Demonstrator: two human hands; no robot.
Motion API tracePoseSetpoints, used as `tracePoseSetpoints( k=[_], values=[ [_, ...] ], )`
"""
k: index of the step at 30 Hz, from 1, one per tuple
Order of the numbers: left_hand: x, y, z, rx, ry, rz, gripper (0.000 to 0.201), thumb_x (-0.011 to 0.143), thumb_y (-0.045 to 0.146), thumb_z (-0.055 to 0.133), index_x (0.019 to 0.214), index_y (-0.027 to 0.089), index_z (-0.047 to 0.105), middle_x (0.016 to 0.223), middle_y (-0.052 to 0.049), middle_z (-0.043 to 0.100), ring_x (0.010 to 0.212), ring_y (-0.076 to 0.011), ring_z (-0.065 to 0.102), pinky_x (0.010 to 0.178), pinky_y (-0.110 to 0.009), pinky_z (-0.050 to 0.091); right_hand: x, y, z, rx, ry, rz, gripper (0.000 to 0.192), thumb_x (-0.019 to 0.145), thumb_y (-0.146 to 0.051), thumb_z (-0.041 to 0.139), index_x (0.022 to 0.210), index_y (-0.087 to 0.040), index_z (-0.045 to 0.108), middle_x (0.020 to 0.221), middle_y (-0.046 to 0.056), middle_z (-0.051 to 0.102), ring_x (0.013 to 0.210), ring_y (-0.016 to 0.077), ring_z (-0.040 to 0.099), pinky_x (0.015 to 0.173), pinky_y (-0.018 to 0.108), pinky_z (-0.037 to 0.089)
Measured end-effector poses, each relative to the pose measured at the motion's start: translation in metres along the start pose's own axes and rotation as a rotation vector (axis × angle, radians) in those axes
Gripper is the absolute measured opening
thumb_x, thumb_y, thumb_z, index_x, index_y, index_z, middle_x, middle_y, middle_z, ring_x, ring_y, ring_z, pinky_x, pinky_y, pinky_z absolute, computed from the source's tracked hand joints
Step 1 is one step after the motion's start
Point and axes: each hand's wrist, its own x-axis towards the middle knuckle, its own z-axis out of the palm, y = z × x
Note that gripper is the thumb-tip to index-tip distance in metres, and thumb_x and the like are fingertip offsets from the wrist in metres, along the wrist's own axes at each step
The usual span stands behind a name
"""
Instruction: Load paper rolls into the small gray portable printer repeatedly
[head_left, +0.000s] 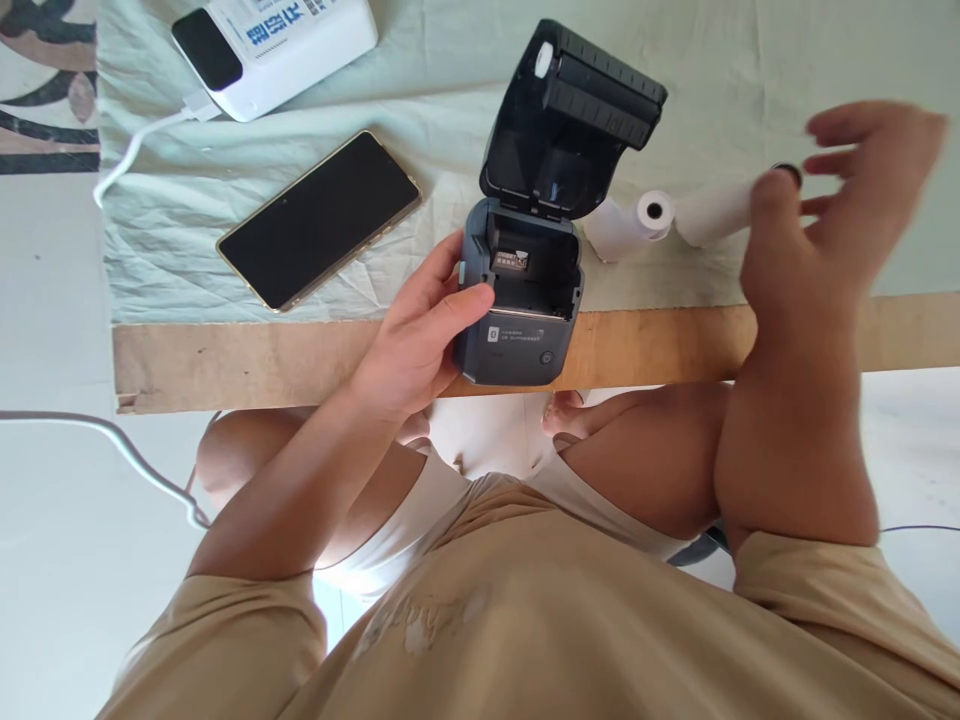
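Grey printer (pixel 517 330) lid open, bay empty, left hand (pixel 420 335) gripping it

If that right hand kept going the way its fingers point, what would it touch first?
Probably the nearer paper roll lying on the cloth: the open, blurred right hand hovers right at it, though depth is unclear.

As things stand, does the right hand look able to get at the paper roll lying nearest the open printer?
Probably yes. The right hand hovers open just beside the two paper rolls; the nearer roll lies uncovered on the cloth, right of the printer that the left hand steadies.
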Motion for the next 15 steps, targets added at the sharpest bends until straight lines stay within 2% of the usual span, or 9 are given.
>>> tracePoseSetpoints(
  k=[2,4,7,10,12,13,15],
  values=[
    [0.0011,-0.0013,-0.0007,0.01,-0.014,0.013,0.026,0.091,0.031,0.085,0.115,0.024,0.077,0.111,-0.003,0.086,0.128,-0.0273,0.082,0.089,-0.027,0.07,-0.0006,0.0019,0.0032,-0.026,-0.169,0.052,0.064,0.072,0.0,0.068,0.131,-0.024,0.069,0.136,0.013,0.067,0.119,0.0291,0.071,0.097,0.05,0.059],
    [0.0019,-0.0024,-0.0006,0.017,-0.02,0.021,0.024,0.092,0.031,0.083,0.115,0.024,0.078,0.108,-0.002,0.086,0.124,-0.0262,0.084,0.082,-0.024,0.069,-0.002,0.0014,0.0055,-0.03,-0.25,0.055,0.077,0.068,0.003,0.073,0.139,-0.024,0.068,0.139,0.014,0.062,0.125,0.0302,0.068,0.103,0.052,0.059],
    [0.0026,-0.0029,0.0008,0.02,-0.005,0.019,0.025,0.091,0.03,0.084,0.115,0.024,0.079,0.106,-0.003,0.085,0.129,-0.0288,0.082,0.091,-0.029,0.07,-0.0017,-0.0005,0.0058,-0.059,-0.339,0.1,0.089,0.067,0.006,0.071,0.149,-0.025,0.061,0.141,0.016,0.052,0.136,0.0315,0.061,0.107,0.052,0.058],
    [0.003,-0.0023,0.0019,0.026,0.016,0.014,0.028,0.089,0.033,0.086,0.114,0.023,0.078,0.11,-0.005,0.085,0.138,-0.0331,0.078,0.103,-0.036,0.07,-0.001,-0.0031,0.0051,-0.032,-0.302,0.099,0.083,0.068,0.009,0.065,0.144,-0.024,0.067,0.133,0.015,0.056,0.129,0.0303,0.064,0.112,0.052,0.055],
    [0.0031,-0.0018,0.0022,0.032,0.02,0.012,0.03,0.089,0.033,0.087,0.115,0.022,0.077,0.113,-0.006,0.085,0.139,-0.0342,0.077,0.106,-0.037,0.069,-0.0019,-0.0036,0.0056,-0.002,-0.245,0.083,0.086,0.065,0.008,0.062,0.143,-0.028,0.069,0.132,0.013,0.061,0.115,0.0279,0.067,0.106,0.051,0.056],
    [0.0032,-0.0016,0.0023,0.035,0.021,0.005,0.031,0.088,0.033,0.087,0.116,0.023,0.077,0.114,-0.006,0.085,0.139,-0.0342,0.077,0.107,-0.037,0.069,-0.0023,-0.0026,0.0063,0.028,-0.211,0.078,0.091,0.063,0.006,0.062,0.145,-0.031,0.065,0.133,0.012,0.064,0.11,0.027,0.067,0.099,0.049,0.057],
    [0.0032,-0.0015,0.0022,0.03,0.026,-0.009,0.033,0.088,0.033,0.088,0.118,0.024,0.076,0.114,-0.006,0.084,0.139,-0.034,0.078,0.108,-0.038,0.069,-0.0014,0.0029,0.0091,0.119,-0.202,0.071,0.104,0.063,-0.002,0.063,0.159,-0.038,0.046,0.142,0.011,0.063,0.113,0.0271,0.066,0.086,0.045,0.058]
  ],
)
